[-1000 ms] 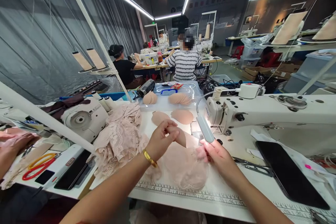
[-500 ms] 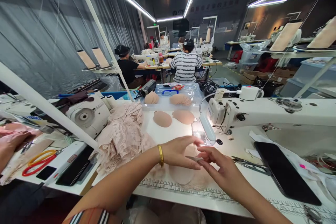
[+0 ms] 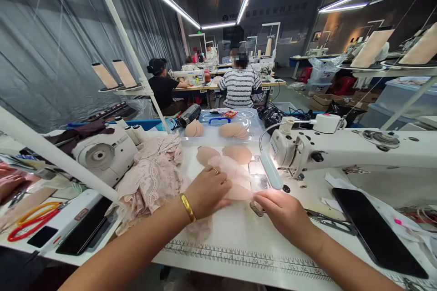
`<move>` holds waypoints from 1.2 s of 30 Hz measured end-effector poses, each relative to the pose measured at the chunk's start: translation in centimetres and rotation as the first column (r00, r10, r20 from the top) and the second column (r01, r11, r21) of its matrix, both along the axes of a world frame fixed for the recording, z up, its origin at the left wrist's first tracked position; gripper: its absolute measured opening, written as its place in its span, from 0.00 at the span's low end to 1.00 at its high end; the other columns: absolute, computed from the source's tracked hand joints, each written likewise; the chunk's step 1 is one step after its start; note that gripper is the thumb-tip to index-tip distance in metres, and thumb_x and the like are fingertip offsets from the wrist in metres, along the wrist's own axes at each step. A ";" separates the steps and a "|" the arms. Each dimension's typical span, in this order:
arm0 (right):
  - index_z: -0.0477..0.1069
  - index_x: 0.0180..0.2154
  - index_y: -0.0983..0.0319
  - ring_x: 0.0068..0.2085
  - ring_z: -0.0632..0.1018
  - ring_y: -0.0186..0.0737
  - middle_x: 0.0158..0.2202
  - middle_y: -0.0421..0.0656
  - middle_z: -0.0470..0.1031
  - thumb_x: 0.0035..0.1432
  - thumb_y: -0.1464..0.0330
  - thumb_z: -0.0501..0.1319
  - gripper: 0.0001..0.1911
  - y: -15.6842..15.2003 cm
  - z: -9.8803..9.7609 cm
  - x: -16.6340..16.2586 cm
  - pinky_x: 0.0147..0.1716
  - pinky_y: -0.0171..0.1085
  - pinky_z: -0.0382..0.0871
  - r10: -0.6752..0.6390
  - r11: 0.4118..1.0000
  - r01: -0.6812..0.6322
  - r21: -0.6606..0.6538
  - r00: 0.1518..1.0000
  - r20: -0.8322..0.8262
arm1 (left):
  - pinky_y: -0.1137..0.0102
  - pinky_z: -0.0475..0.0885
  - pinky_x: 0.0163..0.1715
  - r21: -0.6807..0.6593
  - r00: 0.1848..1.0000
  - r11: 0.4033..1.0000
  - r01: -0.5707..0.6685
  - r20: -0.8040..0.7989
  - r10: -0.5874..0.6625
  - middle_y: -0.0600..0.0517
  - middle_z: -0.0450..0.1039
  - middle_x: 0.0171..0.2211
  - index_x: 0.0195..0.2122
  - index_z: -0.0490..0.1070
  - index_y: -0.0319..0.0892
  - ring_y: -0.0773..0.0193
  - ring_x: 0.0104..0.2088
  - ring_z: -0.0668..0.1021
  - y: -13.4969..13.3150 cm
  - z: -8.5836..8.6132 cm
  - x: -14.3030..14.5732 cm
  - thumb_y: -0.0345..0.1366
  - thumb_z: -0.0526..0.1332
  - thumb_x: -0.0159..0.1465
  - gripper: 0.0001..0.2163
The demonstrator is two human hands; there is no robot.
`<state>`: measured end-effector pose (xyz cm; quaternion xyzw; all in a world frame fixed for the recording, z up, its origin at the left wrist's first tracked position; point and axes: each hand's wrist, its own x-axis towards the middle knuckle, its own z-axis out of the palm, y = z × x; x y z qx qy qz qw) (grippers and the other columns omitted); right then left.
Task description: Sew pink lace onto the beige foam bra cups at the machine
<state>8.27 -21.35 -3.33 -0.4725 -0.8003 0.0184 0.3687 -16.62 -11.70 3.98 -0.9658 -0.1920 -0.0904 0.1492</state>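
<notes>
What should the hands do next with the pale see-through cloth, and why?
Maybe ease the pale cloth a little to the right, toward the sewing machine's metal plate. It lies just left of that plate, the left hand is on it, and the right hand seems to pinch its near right corner, so a gentle slide looks easy.

Forearms and hands of the person, seen from the head. The left forearm [image 3: 133,245] slants upward to the right; the left hand [image 3: 208,191] is turned back uppermost, its fingers bent. The right forearm [image 3: 344,259] slants upward to the left; the right hand [image 3: 285,216] forms a pinch. The two hands are near each other, not touching.
</notes>
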 end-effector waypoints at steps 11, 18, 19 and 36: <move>0.73 0.56 0.53 0.44 0.77 0.43 0.47 0.43 0.81 0.68 0.78 0.51 0.23 0.3 -1.2 5.1 0.40 0.40 0.72 0.143 0.989 -0.134 -0.060 0.973 0.182 | 0.63 0.62 0.31 -0.167 0.979 0.976 0.141 -0.120 -0.162 0.48 0.71 0.31 0.29 0.68 0.40 0.57 0.33 0.73 0.4 -5.7 8.8 0.28 0.63 0.61 0.05; 0.71 0.58 0.51 0.41 0.76 0.43 0.42 0.44 0.79 0.69 0.77 0.50 0.24 0.0 -1.3 5.6 0.38 0.41 0.74 0.083 0.985 -0.059 -0.165 0.987 0.141 | 0.63 0.63 0.38 -0.120 0.981 0.974 0.191 0.058 -0.185 0.50 0.70 0.31 0.28 0.67 0.41 0.60 0.33 0.71 0.3 -6.9 8.0 0.32 0.57 0.70 0.11; 0.69 0.60 0.51 0.40 0.76 0.43 0.41 0.43 0.79 0.69 0.76 0.51 0.24 0.0 -1.3 5.6 0.37 0.41 0.74 0.075 0.984 -0.053 -0.171 0.989 0.127 | 0.64 0.63 0.37 -0.126 0.982 0.975 0.184 0.055 -0.179 0.51 0.70 0.31 0.29 0.67 0.41 0.61 0.33 0.70 0.2 -6.9 8.0 0.32 0.57 0.70 0.11; 0.73 0.51 0.58 0.38 0.71 0.44 0.37 0.45 0.73 0.68 0.77 0.50 0.18 -0.2 -1.2 5.8 0.33 0.40 0.68 0.086 0.987 -0.045 -0.156 0.960 0.266 | 0.65 0.63 0.39 -0.137 0.976 0.972 0.190 0.130 -0.173 0.52 0.68 0.30 0.30 0.68 0.40 0.62 0.33 0.69 -0.1 -7.6 8.4 0.36 0.55 0.72 0.13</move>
